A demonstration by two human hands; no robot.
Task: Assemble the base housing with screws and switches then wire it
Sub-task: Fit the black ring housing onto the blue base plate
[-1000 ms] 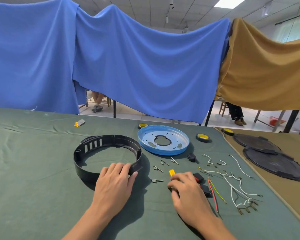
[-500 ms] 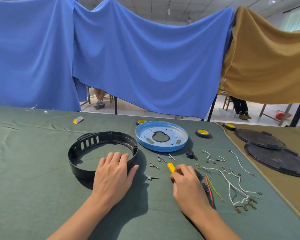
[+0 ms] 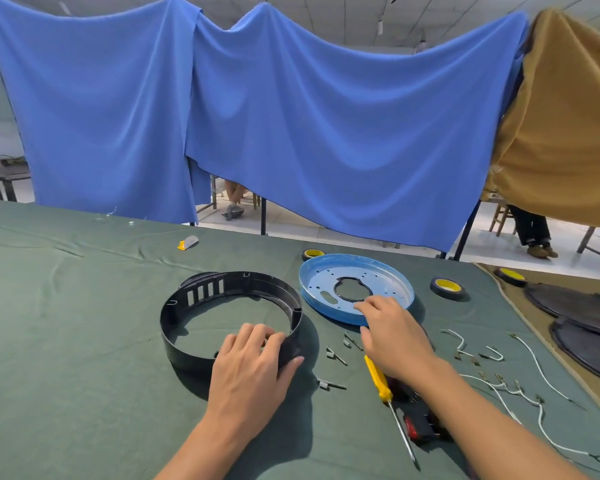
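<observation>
Left of centre on the green cloth [image 3: 66, 341], the black ring housing [image 3: 187, 358] stands on its edge as an open, empty hoop. No screw, switch or wire shows on it. The left hand [image 3: 250, 372] grips its near wall, fingers curled over the rim and thumb outside, which pins the ring down.

Just right of the ring, a few small metal fasteners [image 3: 336, 355] lie loose on the cloth. Above them, in the middle of the frame, the blue base plate [image 3: 392, 273] lies flat beside the ring, close to it but not joined. The right hand [image 3: 392, 336] reaches onto the plate's near edge with its fingers spread over the rim and its thumb low beside it. Whether it has pinched the rim I cannot tell.

Below that hand, the yellow-handled screwdriver [image 3: 377, 378] lies untouched, with a black-and-red switch [image 3: 420, 426] at its tip. Further right, the white wires [image 3: 499, 388] sprawl unconnected.

By my reading, assembly has barely begun. The plate has yet to be mated with the ring, and the screwing, the fitting of switches and the wiring are all left to do.
</observation>
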